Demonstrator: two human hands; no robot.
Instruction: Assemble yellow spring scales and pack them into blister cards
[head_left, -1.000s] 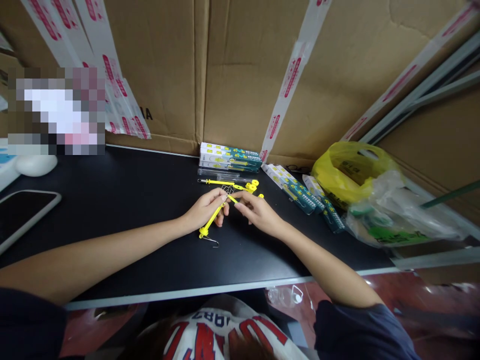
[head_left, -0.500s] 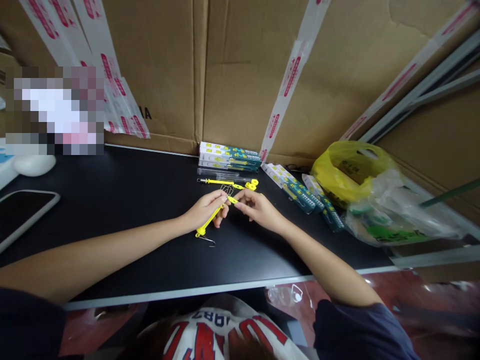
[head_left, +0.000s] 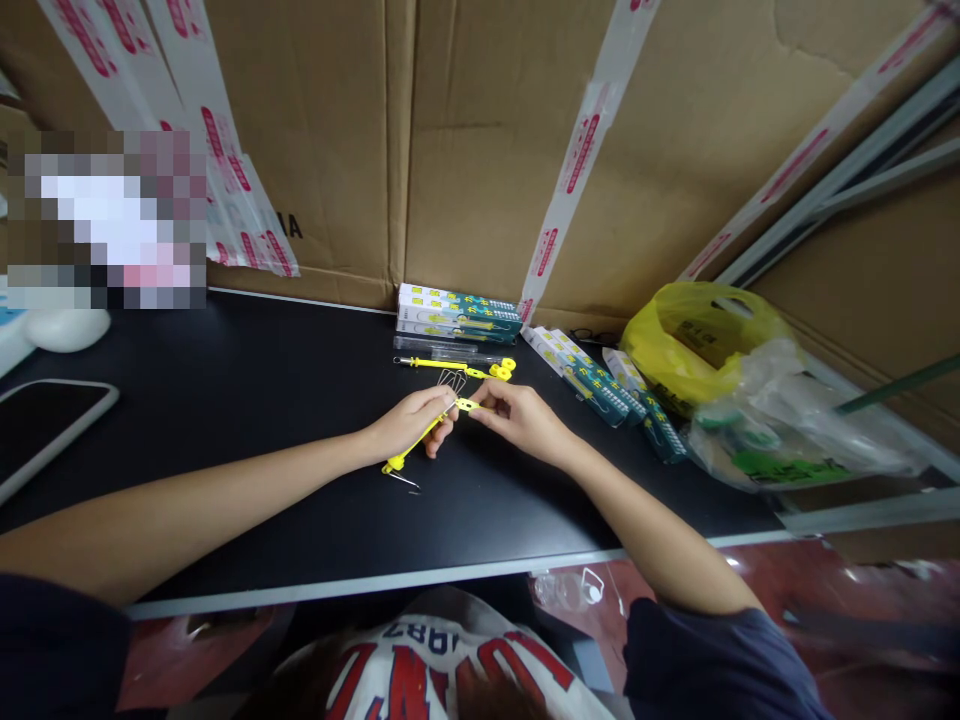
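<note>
My left hand (head_left: 411,418) is closed around a slim yellow spring-scale rod (head_left: 399,462), which slants down to the left. A bent metal hook (head_left: 406,482) hangs from the rod's lower end. Several thin wire hooks (head_left: 452,379) fan out above the same hand's fingertips. Between the two hands is a small yellow slotted tab (head_left: 468,405), pinched at its right end by my right hand (head_left: 521,415). Its left end meets my left fingertips, and whether it joins the rod is hidden. Just behind lies another yellow rod (head_left: 429,363) with yellow round parts (head_left: 503,370) at its right.
Printed spring-scale boxes (head_left: 459,318) are stacked against the cardboard wall (head_left: 487,150), beside clear tubes (head_left: 435,346). More boxes (head_left: 577,375) lie at right, near a yellow plastic bag (head_left: 675,345) and a clear bag (head_left: 795,430). A phone-like device (head_left: 52,425) sits left.
The yellow tab has turned from slanting to nearly level between my hands. The rod's lower end has shifted slightly left and up, and my right hand has moved slightly.
</note>
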